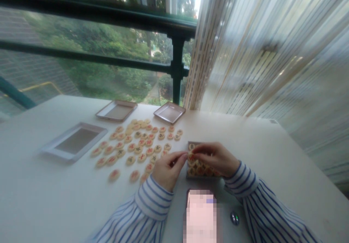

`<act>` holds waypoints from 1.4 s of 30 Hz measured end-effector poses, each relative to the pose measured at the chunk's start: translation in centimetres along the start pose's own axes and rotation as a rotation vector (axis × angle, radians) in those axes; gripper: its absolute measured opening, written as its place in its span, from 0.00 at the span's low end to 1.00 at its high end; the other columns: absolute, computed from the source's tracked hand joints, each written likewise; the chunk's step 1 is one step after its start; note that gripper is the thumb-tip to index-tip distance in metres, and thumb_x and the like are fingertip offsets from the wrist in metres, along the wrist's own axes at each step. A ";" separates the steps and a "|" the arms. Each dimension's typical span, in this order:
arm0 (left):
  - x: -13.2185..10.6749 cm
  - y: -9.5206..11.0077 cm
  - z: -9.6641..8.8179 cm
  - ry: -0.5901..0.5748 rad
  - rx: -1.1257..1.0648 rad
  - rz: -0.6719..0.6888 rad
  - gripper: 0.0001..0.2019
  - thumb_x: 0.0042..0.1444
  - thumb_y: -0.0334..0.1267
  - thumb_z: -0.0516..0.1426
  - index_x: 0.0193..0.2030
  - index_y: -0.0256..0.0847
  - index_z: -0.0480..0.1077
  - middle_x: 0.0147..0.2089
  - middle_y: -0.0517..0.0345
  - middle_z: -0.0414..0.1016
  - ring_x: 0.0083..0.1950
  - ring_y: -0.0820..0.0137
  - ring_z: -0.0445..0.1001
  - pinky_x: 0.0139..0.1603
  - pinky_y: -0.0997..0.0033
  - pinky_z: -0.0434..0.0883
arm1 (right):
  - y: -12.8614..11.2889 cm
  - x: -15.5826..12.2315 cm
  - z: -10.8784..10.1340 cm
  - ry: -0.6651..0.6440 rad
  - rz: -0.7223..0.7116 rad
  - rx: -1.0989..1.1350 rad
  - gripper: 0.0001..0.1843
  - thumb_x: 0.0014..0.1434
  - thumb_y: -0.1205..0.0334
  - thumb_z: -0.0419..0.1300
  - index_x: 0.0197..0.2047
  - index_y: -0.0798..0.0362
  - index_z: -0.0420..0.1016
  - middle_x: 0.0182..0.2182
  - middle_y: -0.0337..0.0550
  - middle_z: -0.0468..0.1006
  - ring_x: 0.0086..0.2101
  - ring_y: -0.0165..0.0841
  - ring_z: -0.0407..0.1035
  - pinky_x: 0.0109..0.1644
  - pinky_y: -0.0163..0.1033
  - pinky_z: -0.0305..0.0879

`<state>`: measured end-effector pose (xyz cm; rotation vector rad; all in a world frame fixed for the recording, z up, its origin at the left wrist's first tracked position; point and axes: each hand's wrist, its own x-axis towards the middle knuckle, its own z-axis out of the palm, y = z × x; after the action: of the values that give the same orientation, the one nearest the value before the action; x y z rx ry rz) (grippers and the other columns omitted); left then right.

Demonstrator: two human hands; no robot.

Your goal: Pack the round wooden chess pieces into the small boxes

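Round wooden game discs (136, 144) with red or black marks lie spread over the white table (40, 184). A small square tray (200, 168) near me holds several discs packed together. My left hand (167, 168) pinches a disc at the tray's left edge, fingers closed. My right hand (215, 157) arches over the tray, fingertips pressed together on the discs inside it. Both arms wear blue-striped white sleeves.
Three shallow trays stand on the table: a white one (73, 141) at the left, a pinkish one (116, 110) and a smaller one (169, 112) by the window. A blurred phone (201, 215) and a small round object (234, 218) lie near me. A sheer curtain (259, 54) hangs on the right.
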<state>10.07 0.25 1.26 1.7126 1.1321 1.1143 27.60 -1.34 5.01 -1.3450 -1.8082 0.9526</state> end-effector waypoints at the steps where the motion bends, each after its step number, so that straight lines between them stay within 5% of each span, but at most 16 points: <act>1: 0.0 0.1 0.0 -0.009 -0.049 -0.033 0.09 0.48 0.41 0.57 0.34 0.40 0.75 0.31 0.57 0.78 0.32 0.69 0.75 0.34 0.72 0.71 | -0.1 0.0 0.0 0.002 -0.005 -0.011 0.11 0.52 0.61 0.57 0.36 0.56 0.75 0.29 0.42 0.77 0.30 0.30 0.68 0.34 0.33 0.64; 14: 0.3 0.2 0.0 -0.036 -0.219 -0.194 0.11 0.42 0.43 0.60 0.31 0.38 0.75 0.29 0.55 0.78 0.33 0.66 0.76 0.38 0.68 0.72 | -1.1 -0.4 0.2 0.040 -0.094 -0.172 0.09 0.53 0.63 0.55 0.36 0.54 0.74 0.29 0.40 0.77 0.28 0.28 0.68 0.32 0.31 0.62; 24: 0.4 -0.3 0.0 -0.037 -0.203 -0.170 0.11 0.44 0.43 0.60 0.32 0.39 0.75 0.30 0.55 0.78 0.33 0.66 0.76 0.39 0.67 0.72 | -2.0 -0.6 0.5 0.042 -0.265 -0.558 0.09 0.51 0.59 0.58 0.37 0.51 0.72 0.31 0.43 0.75 0.34 0.32 0.67 0.40 0.36 0.60; 42: 0.1 -0.8 0.2 -0.086 -0.113 -0.155 0.11 0.46 0.43 0.58 0.32 0.39 0.74 0.30 0.56 0.78 0.32 0.68 0.75 0.36 0.70 0.71 | -2.2 -1.0 0.7 -0.002 -0.258 -0.810 0.08 0.54 0.57 0.55 0.34 0.50 0.71 0.31 0.42 0.75 0.35 0.33 0.67 0.40 0.37 0.53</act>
<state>10.04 0.53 0.51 1.5438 1.1064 0.9812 26.18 -2.82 6.47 -1.4841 -2.4153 0.0528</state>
